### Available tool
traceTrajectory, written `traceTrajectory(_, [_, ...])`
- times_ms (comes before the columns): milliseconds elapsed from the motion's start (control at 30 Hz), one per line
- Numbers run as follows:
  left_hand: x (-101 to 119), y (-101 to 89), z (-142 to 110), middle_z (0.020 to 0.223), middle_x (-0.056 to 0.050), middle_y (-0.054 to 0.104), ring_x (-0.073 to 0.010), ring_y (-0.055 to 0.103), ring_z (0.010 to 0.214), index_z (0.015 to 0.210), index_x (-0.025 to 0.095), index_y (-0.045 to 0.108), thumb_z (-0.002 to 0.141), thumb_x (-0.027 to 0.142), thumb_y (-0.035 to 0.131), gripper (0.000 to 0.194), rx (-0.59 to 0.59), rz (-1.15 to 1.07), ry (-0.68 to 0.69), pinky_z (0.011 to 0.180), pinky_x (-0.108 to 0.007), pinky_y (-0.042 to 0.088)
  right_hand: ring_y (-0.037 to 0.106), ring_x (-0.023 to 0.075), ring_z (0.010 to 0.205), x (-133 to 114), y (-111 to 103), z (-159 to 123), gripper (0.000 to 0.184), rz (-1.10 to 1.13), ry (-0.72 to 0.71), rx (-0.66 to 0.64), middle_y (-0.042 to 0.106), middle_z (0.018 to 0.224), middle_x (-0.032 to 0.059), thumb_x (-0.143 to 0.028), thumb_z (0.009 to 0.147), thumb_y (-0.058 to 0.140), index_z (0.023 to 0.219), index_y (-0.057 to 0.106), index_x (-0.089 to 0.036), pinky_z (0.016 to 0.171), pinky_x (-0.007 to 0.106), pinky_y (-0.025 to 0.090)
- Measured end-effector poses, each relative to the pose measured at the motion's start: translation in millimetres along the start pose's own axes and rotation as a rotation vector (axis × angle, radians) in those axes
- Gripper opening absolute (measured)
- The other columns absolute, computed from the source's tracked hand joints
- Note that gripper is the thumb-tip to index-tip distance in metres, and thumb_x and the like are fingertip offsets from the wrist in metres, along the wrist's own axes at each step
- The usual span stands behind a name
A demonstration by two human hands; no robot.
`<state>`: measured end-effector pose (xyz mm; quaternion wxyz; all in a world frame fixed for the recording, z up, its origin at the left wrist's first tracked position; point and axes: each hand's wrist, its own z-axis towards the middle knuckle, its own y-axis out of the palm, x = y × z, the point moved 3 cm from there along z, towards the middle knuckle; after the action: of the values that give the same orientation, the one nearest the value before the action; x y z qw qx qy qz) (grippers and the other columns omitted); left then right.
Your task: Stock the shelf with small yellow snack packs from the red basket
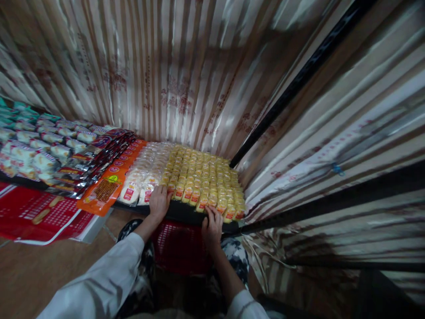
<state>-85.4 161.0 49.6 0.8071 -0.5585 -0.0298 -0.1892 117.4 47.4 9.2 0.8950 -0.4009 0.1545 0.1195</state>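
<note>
Rows of small snack packets in clear, yellow-tinted wrappers with red labels (199, 177) stand on a dark shelf in front of me. My left hand (159, 203) is at the front of the leftmost yellow row, its fingers and thumb closed around the end of a packet. Farther right, my right hand (213, 225) rests its fingertips against the front yellow packets, with fingers slightly apart and the thumb lower down. White round snacks in clear packets (133, 188) lie just left of my left hand. What lies under my fingertips is partly hidden.
Orange snack bags (102, 190), dark shiny packets (79, 173) and white-and-blue packets (43, 150) continue leftward. Red perforated baskets (49, 217) sit below the shelf (186, 212). Striped curtain (186, 66) hangs behind, and a black metal post (282, 106) rises at the right end.
</note>
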Motion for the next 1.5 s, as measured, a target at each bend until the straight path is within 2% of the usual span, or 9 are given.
traceTrajectory(200, [5, -3.7, -7, 0.088, -0.011, 0.059, -0.0255, 0.053, 0.085, 0.091, 0.014, 0.061, 0.089, 0.032, 0.042, 0.026, 0.024, 0.075, 0.042, 0.073, -0.034, 0.042, 0.046, 0.0217, 0.109, -2, -8, 2, 0.042, 0.058, -0.011, -0.012, 0.055, 0.114, 0.0116, -0.008, 0.081, 0.036, 0.119, 0.054, -0.016, 0.094, 0.045, 0.041])
traceTrajectory(367, [21, -3.4, -24, 0.088, -0.009, 0.06, -0.0221, 0.056, 0.084, 0.086, 0.016, 0.061, 0.091, 0.034, 0.037, 0.03, 0.037, -0.001, 0.089, 0.072, -0.031, 0.043, 0.047, 0.0206, 0.112, 2, -18, -3, 0.043, 0.11, -0.054, 0.013, 0.057, 0.116, 0.01, -0.006, 0.082, 0.034, 0.118, 0.055, -0.017, 0.096, 0.044, 0.04])
traceTrajectory(567, [75, 1.7, -48, 0.097, -0.005, 0.061, -0.0154, 0.058, 0.088, 0.097, 0.019, 0.058, 0.09, 0.023, 0.04, 0.02, -0.101, -0.329, 0.203, 0.077, -0.024, 0.046, 0.046, 0.0221, 0.114, 8, -34, -9, 0.042, 0.077, 0.068, 0.107, 0.054, 0.119, 0.0129, -0.01, 0.084, 0.034, 0.121, 0.052, -0.016, 0.095, 0.046, 0.04])
traceTrajectory(733, [126, 4.5, -60, 0.102, -0.008, 0.061, -0.0167, 0.059, 0.094, 0.105, 0.016, 0.056, 0.089, 0.019, 0.036, 0.025, -0.211, -0.547, 0.316, 0.084, -0.028, 0.048, 0.043, 0.0225, 0.12, 11, -41, -8, 0.042, 0.07, 0.176, 0.156, 0.051, 0.124, 0.0156, -0.013, 0.085, 0.033, 0.125, 0.047, -0.012, 0.098, 0.046, 0.038])
traceTrajectory(900, [159, 13.2, -60, 0.116, -0.012, 0.058, -0.0194, 0.056, 0.106, 0.119, 0.013, 0.05, 0.087, 0.016, 0.034, 0.036, -0.311, -0.638, 0.269, 0.093, -0.033, 0.045, 0.042, 0.0229, 0.123, 19, -38, -7, 0.046, 0.091, 0.223, 0.117, 0.049, 0.128, 0.0161, -0.016, 0.085, 0.031, 0.129, 0.043, -0.011, 0.098, 0.046, 0.038])
traceTrajectory(1000, [165, 19.8, -59, 0.124, -0.014, 0.054, -0.0218, 0.052, 0.113, 0.122, 0.011, 0.048, 0.084, 0.018, 0.038, 0.04, -0.334, -0.644, 0.172, 0.098, -0.036, 0.042, 0.045, 0.023, 0.118, 24, -37, -7, 0.046, 0.121, 0.245, 0.103, 0.053, 0.123, 0.0148, -0.019, 0.085, 0.031, 0.129, 0.043, -0.012, 0.097, 0.046, 0.039])
traceTrajectory(1100, [167, 25.1, -59, 0.124, -0.013, 0.055, -0.0206, 0.052, 0.115, 0.123, 0.013, 0.048, 0.082, 0.016, 0.04, 0.042, -0.342, -0.692, 0.139, 0.099, -0.035, 0.042, 0.051, 0.0217, 0.112, 24, -37, -7, 0.046, 0.181, 0.277, 0.082, 0.057, 0.119, 0.013, -0.021, 0.086, 0.032, 0.13, 0.042, -0.014, 0.096, 0.044, 0.041])
traceTrajectory(1300, [167, 33.8, -59, 0.121, -0.013, 0.057, -0.0184, 0.056, 0.107, 0.125, 0.012, 0.047, 0.083, 0.015, 0.038, 0.044, -0.348, -0.761, 0.08, 0.094, -0.032, 0.045, 0.049, 0.0226, 0.116, 20, -42, -4, 0.049, 0.221, 0.381, 0.107, 0.049, 0.125, 0.0155, -0.022, 0.086, 0.033, 0.134, 0.038, -0.015, 0.093, 0.04, 0.044])
traceTrajectory(1500, [170, 35.2, -52, 0.113, -0.012, 0.059, -0.0177, 0.058, 0.1, 0.118, 0.012, 0.054, 0.083, 0.015, 0.039, 0.038, -0.369, -0.719, 0.039, 0.09, -0.03, 0.046, 0.051, 0.0227, 0.111, 20, -39, 0, 0.052, 0.231, 0.346, 0.075, 0.044, 0.129, 0.0147, -0.02, 0.085, 0.033, 0.137, 0.033, -0.018, 0.093, 0.042, 0.043])
